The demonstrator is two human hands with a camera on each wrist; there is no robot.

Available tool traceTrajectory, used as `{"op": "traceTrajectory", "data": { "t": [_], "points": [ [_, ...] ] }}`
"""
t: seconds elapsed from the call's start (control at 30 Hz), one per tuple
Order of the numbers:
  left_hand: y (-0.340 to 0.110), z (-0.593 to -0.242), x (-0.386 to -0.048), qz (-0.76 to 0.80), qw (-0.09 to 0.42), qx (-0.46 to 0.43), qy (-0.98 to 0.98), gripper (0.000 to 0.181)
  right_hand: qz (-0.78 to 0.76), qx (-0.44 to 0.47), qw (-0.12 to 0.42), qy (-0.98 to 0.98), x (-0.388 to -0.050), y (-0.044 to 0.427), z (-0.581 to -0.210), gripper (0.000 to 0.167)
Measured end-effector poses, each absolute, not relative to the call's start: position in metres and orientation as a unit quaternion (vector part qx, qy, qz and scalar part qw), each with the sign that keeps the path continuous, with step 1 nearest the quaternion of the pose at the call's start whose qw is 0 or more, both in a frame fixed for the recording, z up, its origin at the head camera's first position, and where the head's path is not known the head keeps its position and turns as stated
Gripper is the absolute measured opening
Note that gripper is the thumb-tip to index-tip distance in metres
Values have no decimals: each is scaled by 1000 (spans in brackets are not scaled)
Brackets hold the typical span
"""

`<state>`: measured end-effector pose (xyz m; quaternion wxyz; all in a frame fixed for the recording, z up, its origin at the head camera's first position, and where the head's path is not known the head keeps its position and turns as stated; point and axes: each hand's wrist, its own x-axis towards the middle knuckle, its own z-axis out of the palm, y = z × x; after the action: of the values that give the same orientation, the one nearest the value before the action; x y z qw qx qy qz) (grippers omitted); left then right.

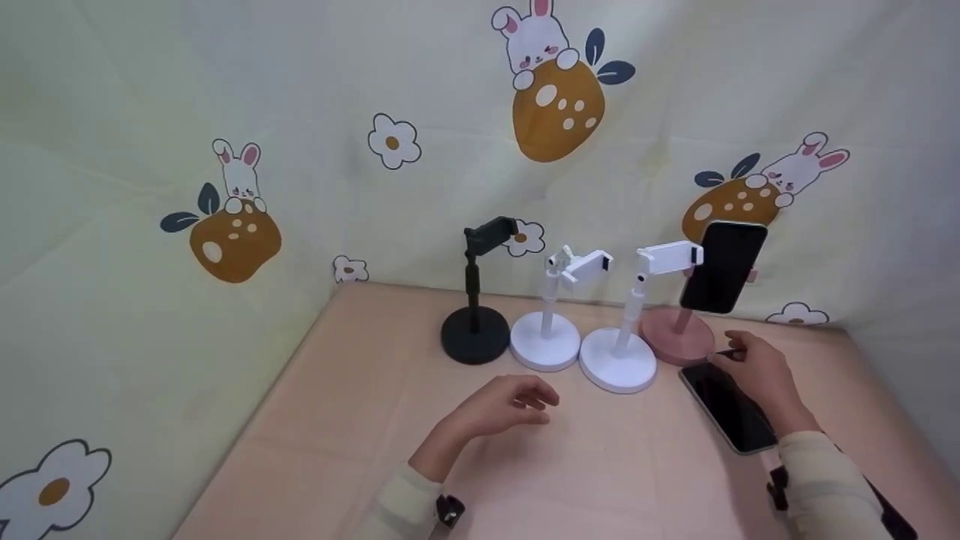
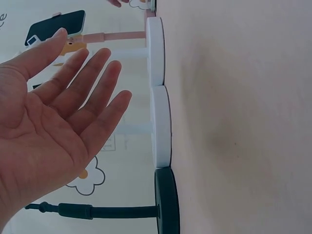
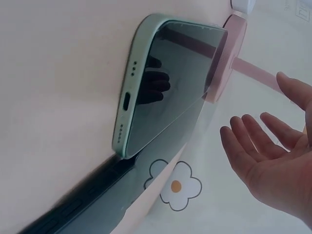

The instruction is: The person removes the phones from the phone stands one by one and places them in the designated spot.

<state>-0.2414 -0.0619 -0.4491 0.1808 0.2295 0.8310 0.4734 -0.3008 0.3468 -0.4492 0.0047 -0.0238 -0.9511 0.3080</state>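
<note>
My left hand (image 1: 501, 405) hovers over the table in front of the white stands, fingers loosely bent and holding nothing; the left wrist view shows its bare palm (image 2: 48, 126). Above a phone (image 1: 724, 409) lying screen up hangs my right hand (image 1: 761, 375). Its fingers are relaxed and apart from that phone (image 3: 170, 87) in the right wrist view. Just beyond it a pink phone stand (image 1: 679, 337) carries another phone (image 1: 725, 266), held upright and slightly tilted. Two white phone stands (image 1: 619, 361) (image 1: 545, 343) and a black phone stand (image 1: 475, 336) have no phone in their clamps.
A dark, flat device (image 3: 83, 195) lies beside the phone, partly hidden by my right sleeve (image 1: 829, 480) in the head view. The stands line the back of the pink tabletop (image 1: 360, 390), against a printed cloth backdrop (image 1: 420, 202).
</note>
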Motion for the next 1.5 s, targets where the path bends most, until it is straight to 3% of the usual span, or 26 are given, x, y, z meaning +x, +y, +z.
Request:
{"op": "traceTrajectory", "data": {
  "t": [0.4,0.87,1.17,1.5],
  "points": [
    [-61,-451,-239,478,190,224,828,26,332,-10,45,-942,-318,337,-447,61],
    [-59,-453,-237,484,202,222,822,26,353,-30,33,-935,-336,328,-448,56],
    [-54,-455,-238,483,195,232,822,26,380,-44,71,-921,-344,324,-450,44],
    [-50,-457,-237,484,202,232,819,25,388,-89,101,-912,-352,324,-451,46]
  ]
}}
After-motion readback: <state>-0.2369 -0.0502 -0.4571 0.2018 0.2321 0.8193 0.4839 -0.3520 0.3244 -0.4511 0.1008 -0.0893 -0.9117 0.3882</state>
